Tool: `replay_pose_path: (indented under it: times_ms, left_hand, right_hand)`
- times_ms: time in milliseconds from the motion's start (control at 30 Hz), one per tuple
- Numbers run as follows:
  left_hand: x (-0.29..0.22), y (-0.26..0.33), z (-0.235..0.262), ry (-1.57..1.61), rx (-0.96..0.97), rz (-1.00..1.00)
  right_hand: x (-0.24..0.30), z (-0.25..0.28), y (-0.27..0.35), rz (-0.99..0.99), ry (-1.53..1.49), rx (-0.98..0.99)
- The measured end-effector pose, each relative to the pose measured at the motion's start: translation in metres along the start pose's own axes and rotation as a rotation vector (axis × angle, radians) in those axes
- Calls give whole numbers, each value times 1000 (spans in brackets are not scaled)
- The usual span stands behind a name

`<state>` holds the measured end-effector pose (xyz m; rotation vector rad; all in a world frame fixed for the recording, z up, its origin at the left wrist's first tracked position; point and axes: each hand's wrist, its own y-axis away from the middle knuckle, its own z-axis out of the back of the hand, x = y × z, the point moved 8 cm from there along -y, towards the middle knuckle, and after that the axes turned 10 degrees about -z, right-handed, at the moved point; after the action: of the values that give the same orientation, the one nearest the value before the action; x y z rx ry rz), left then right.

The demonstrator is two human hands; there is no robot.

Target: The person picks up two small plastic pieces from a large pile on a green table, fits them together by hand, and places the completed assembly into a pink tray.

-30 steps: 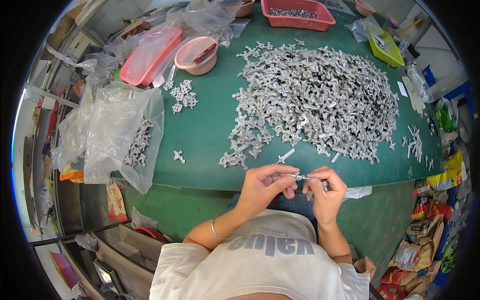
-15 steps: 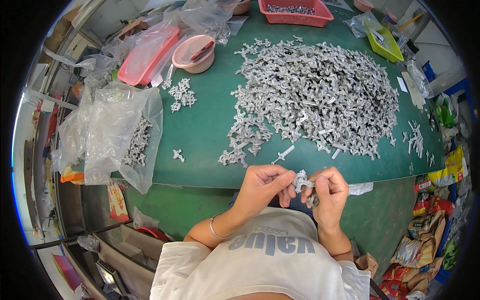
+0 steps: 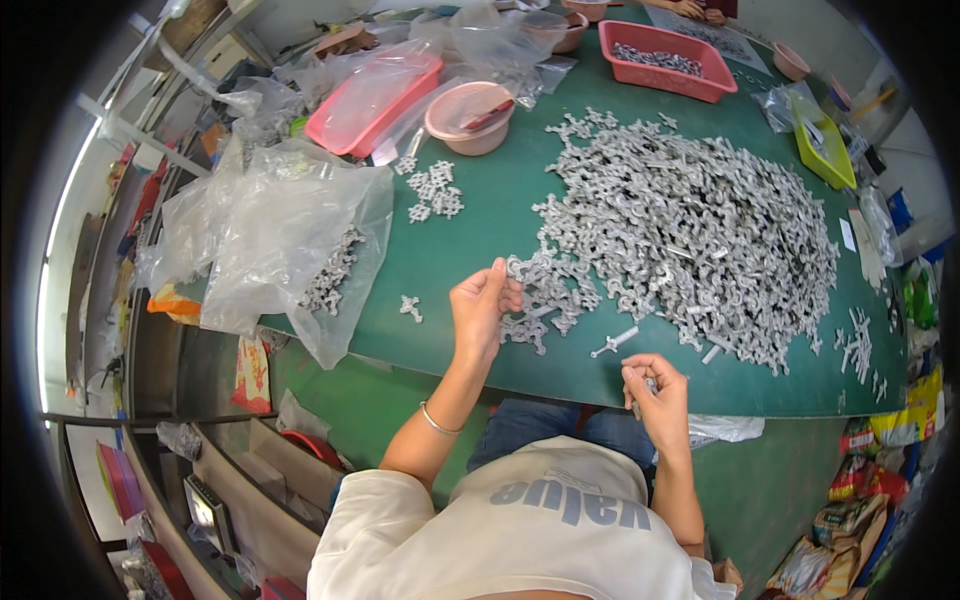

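Observation:
A big heap of small grey cross-shaped metal parts (image 3: 690, 225) covers the middle and right of the green table (image 3: 450, 240). My left hand (image 3: 482, 305) is raised over the heap's near left edge and pinches one grey part between thumb and fingers. My right hand (image 3: 655, 390) is at the table's near edge, curled around a small grey part. A thin grey stem piece (image 3: 615, 342) lies on the table between the two hands. One single part (image 3: 410, 306) lies alone to the left.
A clear plastic bag (image 3: 290, 240) with grey parts lies at the left edge. Behind it are a pink lidded tray (image 3: 370, 90), a pink bowl (image 3: 470, 115), a red basket (image 3: 665, 60) and a yellow-green tray (image 3: 822, 140). Another person's hands show at the far edge.
My hands were together at the table's near edge, working one part. Now they are apart: the left has reached forward to the heap, the right stays near my body.

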<state>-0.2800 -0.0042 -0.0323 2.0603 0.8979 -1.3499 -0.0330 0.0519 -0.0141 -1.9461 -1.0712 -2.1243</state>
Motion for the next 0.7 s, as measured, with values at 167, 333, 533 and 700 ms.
replay_pose_path:
  times_ms: [167, 333, 533, 700]
  left_hand:
    - [-6, -12, 48, -22, -165, -63]
    - [-55, -52, 178, 258, -618, -444]
    - [-39, -50, 125, 6, -230, -193]
    - [-5, 21, 26, -342, 217, -169]
  right_hand:
    - [-1, -2, -1, 59, 173, -38]
    - [-5, -3, -2, 59, 200, -35]
    - [-1, -4, -9, 47, 213, -58]
    - [6, 0, -24, 249, 446, -215]
